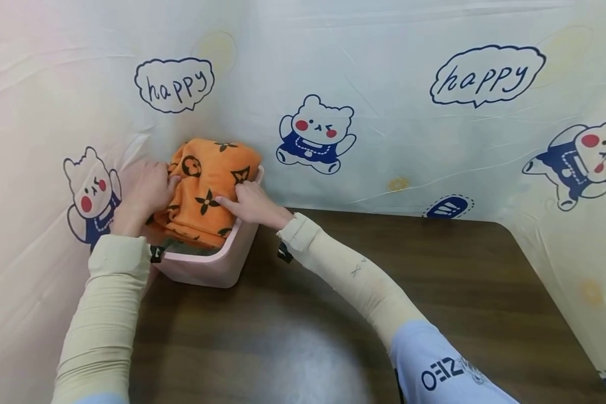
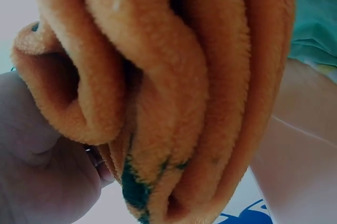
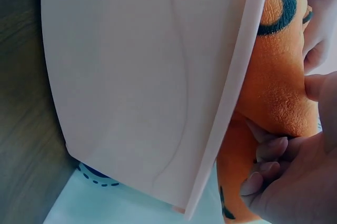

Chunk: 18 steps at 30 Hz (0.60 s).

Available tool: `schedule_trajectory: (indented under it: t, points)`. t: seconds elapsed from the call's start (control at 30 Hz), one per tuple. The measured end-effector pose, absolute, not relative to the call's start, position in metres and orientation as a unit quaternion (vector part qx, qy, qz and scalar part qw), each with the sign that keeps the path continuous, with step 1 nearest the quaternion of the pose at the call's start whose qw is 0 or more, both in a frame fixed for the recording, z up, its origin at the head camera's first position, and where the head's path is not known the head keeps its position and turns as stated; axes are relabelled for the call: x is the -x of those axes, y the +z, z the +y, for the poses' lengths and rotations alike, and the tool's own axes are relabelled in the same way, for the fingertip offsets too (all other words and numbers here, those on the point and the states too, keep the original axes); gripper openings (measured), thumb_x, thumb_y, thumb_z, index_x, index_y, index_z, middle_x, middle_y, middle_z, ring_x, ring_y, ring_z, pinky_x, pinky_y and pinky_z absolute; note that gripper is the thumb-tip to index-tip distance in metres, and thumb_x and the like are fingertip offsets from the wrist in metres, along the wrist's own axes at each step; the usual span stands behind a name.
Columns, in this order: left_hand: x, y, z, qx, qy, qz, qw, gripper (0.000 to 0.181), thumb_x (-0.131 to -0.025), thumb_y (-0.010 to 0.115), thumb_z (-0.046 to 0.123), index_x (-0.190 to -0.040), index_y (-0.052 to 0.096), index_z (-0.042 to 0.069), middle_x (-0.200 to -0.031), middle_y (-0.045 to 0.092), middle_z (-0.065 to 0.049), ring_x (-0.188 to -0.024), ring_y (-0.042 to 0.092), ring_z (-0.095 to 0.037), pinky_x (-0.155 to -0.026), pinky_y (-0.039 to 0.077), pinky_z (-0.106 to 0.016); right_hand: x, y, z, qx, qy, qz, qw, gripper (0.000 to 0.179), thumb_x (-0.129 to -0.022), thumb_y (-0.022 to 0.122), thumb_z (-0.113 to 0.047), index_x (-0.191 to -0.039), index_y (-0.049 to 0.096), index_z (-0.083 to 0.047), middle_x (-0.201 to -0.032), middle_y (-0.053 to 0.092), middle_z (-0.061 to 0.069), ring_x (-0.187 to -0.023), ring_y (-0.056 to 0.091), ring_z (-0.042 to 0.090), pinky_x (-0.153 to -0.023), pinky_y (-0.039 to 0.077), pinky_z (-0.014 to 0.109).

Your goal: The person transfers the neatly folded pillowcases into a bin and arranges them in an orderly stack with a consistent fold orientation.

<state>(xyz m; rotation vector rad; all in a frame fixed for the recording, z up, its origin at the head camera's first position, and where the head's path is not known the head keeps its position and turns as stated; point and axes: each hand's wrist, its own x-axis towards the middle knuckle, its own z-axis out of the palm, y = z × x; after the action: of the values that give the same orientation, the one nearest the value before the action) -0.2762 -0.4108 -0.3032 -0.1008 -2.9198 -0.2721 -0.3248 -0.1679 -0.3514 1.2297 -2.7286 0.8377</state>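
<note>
A folded orange plush cloth (image 1: 209, 185) with dark flower and ring prints sits in the top of a pink plastic bin (image 1: 207, 272), standing higher than the rim. My left hand (image 1: 148, 188) holds the cloth's left side, thumb over its front. On the right side, my right hand (image 1: 255, 205) grips it with the thumb on top and the fingers curled in at the edge, as the right wrist view shows. Thick stacked folds of the cloth (image 2: 179, 77) fill the left wrist view. Beside them lies some green fabric (image 2: 316, 24); most of the bin's inside is hidden.
The bin stands at the back left of a dark wooden table (image 1: 333, 314). A pale printed sheet (image 1: 384, 140) with bears and "happy" bubbles hangs behind and at both sides, close against the bin's left and back.
</note>
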Motion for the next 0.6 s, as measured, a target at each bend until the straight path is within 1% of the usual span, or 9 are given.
schedule_trajectory:
  t: [0.1, 0.27, 0.33, 0.4, 0.5, 0.6]
  points:
    - [0.276, -0.303, -0.410, 0.032, -0.095, -0.990, 0.095, 0.039, -0.108, 0.039, 0.018, -0.109, 0.048, -0.020, -0.107, 0.050, -0.042, -0.103, 0.047, -0.056, -0.091, 0.037, -0.064, 0.327, -0.353, -0.170, -0.393, 0.262, -0.881, 0.020, 0.048, -0.106, 0.048, -0.048, -0.081, 0.055, -0.008, -0.069, 0.049, 0.003, -0.071, 0.055, 0.019, -0.067, 0.038, 0.025]
    - [0.275, -0.302, -0.411, 0.030, -0.096, -0.992, 0.081, 0.039, -0.107, 0.040, 0.017, -0.109, 0.048, -0.021, -0.107, 0.051, -0.042, -0.103, 0.048, -0.057, -0.091, 0.037, -0.065, 0.329, -0.357, -0.173, -0.385, 0.249, -0.888, 0.015, 0.052, -0.105, 0.046, -0.052, -0.084, 0.058, -0.006, -0.073, 0.052, 0.005, -0.079, 0.055, 0.019, -0.073, 0.038, 0.026]
    - [0.275, -0.301, -0.412, 0.030, -0.096, -0.992, 0.080, 0.037, -0.107, 0.040, 0.016, -0.107, 0.049, -0.020, -0.105, 0.052, -0.041, -0.100, 0.049, -0.055, -0.090, 0.037, -0.064, 0.330, -0.359, -0.174, -0.384, 0.247, -0.890, 0.013, 0.053, -0.105, 0.046, -0.053, -0.084, 0.058, -0.006, -0.074, 0.052, 0.004, -0.080, 0.054, 0.019, -0.073, 0.038, 0.026]
    - [0.275, -0.301, -0.413, 0.031, -0.096, -0.992, 0.078, 0.036, -0.107, 0.041, 0.016, -0.104, 0.050, -0.018, -0.101, 0.052, -0.039, -0.097, 0.049, -0.053, -0.087, 0.038, -0.062, 0.330, -0.361, -0.175, -0.384, 0.249, -0.889, 0.013, 0.053, -0.105, 0.047, -0.053, -0.083, 0.059, -0.006, -0.073, 0.051, 0.004, -0.078, 0.055, 0.019, -0.070, 0.038, 0.026]
    - [0.274, -0.303, -0.417, 0.035, -0.101, -0.992, 0.070, 0.034, -0.107, 0.043, 0.016, -0.102, 0.050, -0.017, -0.097, 0.053, -0.037, -0.092, 0.050, -0.050, -0.084, 0.038, -0.059, 0.328, -0.363, -0.177, -0.379, 0.248, -0.892, 0.005, 0.052, -0.104, 0.048, -0.053, -0.087, 0.061, -0.006, -0.074, 0.051, 0.004, -0.079, 0.055, 0.018, -0.071, 0.038, 0.025]
    - [0.274, -0.305, -0.419, 0.040, -0.104, -0.992, 0.058, 0.033, -0.107, 0.044, 0.016, -0.102, 0.050, -0.016, -0.094, 0.053, -0.034, -0.089, 0.050, -0.048, -0.081, 0.039, -0.057, 0.326, -0.365, -0.177, -0.380, 0.242, -0.893, 0.008, 0.051, -0.104, 0.048, -0.054, -0.086, 0.060, -0.007, -0.073, 0.051, 0.003, -0.078, 0.055, 0.018, -0.069, 0.038, 0.025]
